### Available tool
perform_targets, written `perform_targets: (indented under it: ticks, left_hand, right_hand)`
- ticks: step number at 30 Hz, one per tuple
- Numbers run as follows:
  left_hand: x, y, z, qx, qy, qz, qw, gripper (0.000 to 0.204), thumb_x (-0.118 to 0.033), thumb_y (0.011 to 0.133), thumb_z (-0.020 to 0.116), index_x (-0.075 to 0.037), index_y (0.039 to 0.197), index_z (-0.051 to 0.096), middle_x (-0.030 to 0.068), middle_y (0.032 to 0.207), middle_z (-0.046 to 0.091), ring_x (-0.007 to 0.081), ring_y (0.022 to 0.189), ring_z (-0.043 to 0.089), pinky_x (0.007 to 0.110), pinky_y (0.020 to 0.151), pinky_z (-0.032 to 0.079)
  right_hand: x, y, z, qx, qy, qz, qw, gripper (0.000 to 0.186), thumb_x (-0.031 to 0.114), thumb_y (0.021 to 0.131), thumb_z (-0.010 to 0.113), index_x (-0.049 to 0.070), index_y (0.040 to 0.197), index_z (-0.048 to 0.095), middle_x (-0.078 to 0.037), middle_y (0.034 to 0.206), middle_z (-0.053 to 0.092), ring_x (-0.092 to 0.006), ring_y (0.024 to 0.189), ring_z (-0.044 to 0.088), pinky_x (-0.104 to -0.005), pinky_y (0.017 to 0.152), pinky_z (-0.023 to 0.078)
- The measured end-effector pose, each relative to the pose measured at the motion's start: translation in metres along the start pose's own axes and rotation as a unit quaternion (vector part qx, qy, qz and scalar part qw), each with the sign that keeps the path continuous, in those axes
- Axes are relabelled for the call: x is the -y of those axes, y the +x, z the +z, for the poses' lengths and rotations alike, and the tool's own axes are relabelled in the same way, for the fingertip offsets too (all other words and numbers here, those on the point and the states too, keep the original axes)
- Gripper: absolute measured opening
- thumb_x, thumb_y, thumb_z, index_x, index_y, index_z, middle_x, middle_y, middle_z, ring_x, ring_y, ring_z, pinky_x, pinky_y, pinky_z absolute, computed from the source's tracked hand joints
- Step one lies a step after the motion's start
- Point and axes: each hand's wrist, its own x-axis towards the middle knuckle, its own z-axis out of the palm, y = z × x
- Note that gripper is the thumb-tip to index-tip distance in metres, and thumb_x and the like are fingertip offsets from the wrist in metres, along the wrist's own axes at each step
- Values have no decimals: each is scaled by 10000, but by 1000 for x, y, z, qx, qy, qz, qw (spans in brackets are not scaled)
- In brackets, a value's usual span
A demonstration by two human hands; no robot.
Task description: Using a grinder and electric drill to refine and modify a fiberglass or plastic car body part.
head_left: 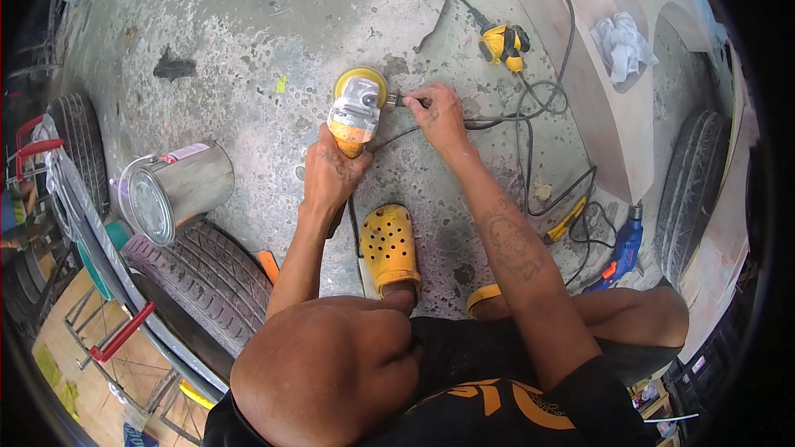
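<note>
My left hand (333,172) is wrapped round the body of an angle grinder (356,120), orange with a scuffed grey head. A round yellow disc (369,74) shows at the grinder's far end. In the fingers of my right hand (439,120) is a small dark-handled tool (406,102). Its metal end is right beside the disc; its exact kind cannot be made out. A dark power cord (489,122) runs across the floor, partly behind my right hand.
A yellow corded plug or tool (504,46) lies at the far right. Near the right tyre (694,190) rests a blue drill (623,252). A pale panel (609,128) carries a white cloth (623,45). Leftward are a paint can (184,186) and a tyre (203,273). Below sits my yellow clog (387,244).
</note>
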Motion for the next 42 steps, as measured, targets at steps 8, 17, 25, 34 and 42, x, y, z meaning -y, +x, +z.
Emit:
perform_targets:
  ticks: [8, 17, 25, 34, 42]
  left_hand:
    - [-1, 1, 3, 4, 0, -13, 1000, 464, -108, 742, 746, 49, 1140, 567, 266, 1007, 716, 412, 967, 710, 425, 841, 543]
    - [-3, 1, 3, 3, 1, -7, 1000, 462, -135, 747, 745, 52, 1132, 572, 265, 968, 719, 418, 924, 714, 434, 809, 548]
    - [2, 0, 3, -9, -6, 6, 1000, 460, -123, 745, 760, 43, 1121, 552, 271, 967, 715, 431, 923, 709, 446, 797, 551]
    - [-3, -1, 0, 6, -3, -10, 1000, 467, -112, 741, 762, 50, 1130, 562, 265, 975, 717, 412, 929, 713, 434, 816, 547]
    - [-7, -2, 1, 11, 0, -21, 1000, 480, -120, 740, 765, 53, 1142, 566, 268, 985, 718, 422, 937, 710, 436, 817, 548]
  right_hand:
    - [-3, 0, -1, 0, -7, -6, 1000, 118, 128, 828, 745, 41, 906, 758, -174, 940, 651, -383, 963, 590, -460, 895, 468]
    - [2, 0, -2, -5, -3, 5, 1000, 108, 122, 829, 745, 42, 899, 762, -171, 942, 656, -379, 963, 594, -457, 893, 467]
    - [3, 0, -4, -5, -8, 8, 1000, 121, 121, 825, 747, 31, 905, 761, -174, 946, 659, -383, 963, 598, -456, 884, 470]
    - [-3, 1, 0, 3, -17, 19, 1000, 143, 146, 831, 748, 38, 923, 763, -179, 961, 655, -389, 981, 591, -470, 888, 471]
    - [-8, 0, 1, -2, -11, 5, 1000, 140, 160, 835, 755, 43, 911, 747, -180, 995, 641, -393, 994, 581, -469, 909, 463]
